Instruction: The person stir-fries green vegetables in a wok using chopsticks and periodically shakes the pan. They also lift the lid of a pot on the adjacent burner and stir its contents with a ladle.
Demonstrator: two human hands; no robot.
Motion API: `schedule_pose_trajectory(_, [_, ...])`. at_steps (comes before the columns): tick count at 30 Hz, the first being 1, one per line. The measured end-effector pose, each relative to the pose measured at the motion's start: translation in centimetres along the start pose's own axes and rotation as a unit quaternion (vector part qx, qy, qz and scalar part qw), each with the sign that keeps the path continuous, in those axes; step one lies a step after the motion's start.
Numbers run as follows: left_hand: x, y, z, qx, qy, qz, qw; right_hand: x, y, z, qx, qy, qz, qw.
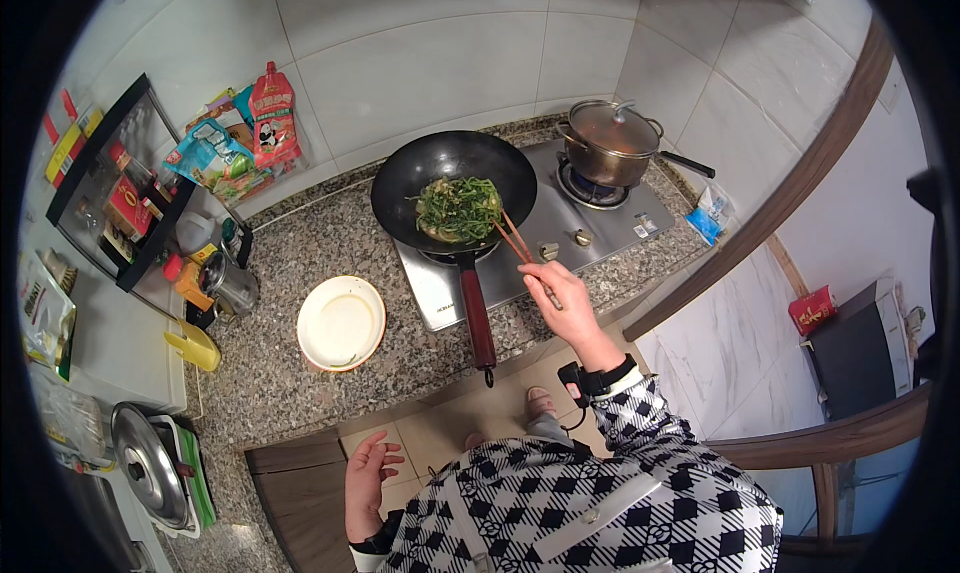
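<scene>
My right hand [566,305] is closed round a pair of chopsticks [516,239], whose tips reach the right edge of the chopped green vegetables [458,210]. These lie in a black wok [400,178] on the left burner of the steel gas stove [430,306]. The wok's dark red handle [477,318] points toward me, and no hand is on it. Low beside the counter edge, my left hand [371,471] hangs with its fingers loosely apart, holding nothing. A white plate [341,323] with a little liquid stands on the granite counter, left of the wok.
A lidded pot [608,145] sits over a blue flame on the right burner, its handle sticking out rightward. Bottles and seasoning packets fill a black wall rack [125,183]. A steel lid [150,465] leans at lower left. A blue-white packet [707,221] lies near the right edge.
</scene>
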State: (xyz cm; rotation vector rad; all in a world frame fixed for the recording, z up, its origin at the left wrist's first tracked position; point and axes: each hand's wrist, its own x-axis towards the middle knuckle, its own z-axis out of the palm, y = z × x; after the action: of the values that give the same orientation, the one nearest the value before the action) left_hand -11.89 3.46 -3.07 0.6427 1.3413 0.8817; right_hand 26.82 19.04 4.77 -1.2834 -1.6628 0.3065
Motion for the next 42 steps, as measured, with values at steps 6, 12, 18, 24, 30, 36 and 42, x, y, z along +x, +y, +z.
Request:
schedule_pose_trajectory(6, [0.0, -0.1, 0.0, -0.005, -0.002, 0.002, 1.000, 0.0, -0.2, -0.1, -0.009, -0.012, 0.002, 1.000])
schedule_pose_trajectory(12, [-0.2, -0.2, -0.1, -0.008, -0.003, 0.004, 1.000, 0.1, -0.3, -0.1, -0.013, -0.014, -0.001, 1.000])
schedule_pose_trajectory(18, [-0.3, -0.4, -0.2, -0.010, -0.008, 0.006, 1.000, 0.0, -0.3, 0.0, -0.014, -0.021, 0.001, 1.000])
schedule_pose_trajectory(24, [-0.5, -0.6, -0.2, -0.011, 0.001, 0.009, 1.000, 0.2, -0.1, 0.2, -0.004, -0.021, -0.010, 1.000])
schedule_pose_trajectory(30, [-0.6, -0.9, -0.3, -0.023, 0.006, 0.010, 1.000, 0.4, -0.1, 0.5, 0.003, -0.017, -0.026, 1.000])
schedule_pose_trajectory(36, [-0.8, -1.1, -0.2, -0.024, 0.015, 0.008, 1.000, 0.6, 0.1, 0.9, 0.015, -0.020, -0.033, 0.999])
schedule_pose_trajectory(42, [-1.0, -1.0, -0.1, -0.018, 0.016, 0.007, 1.000, 0.7, 0.4, 1.1, 0.018, -0.020, -0.039, 0.999])
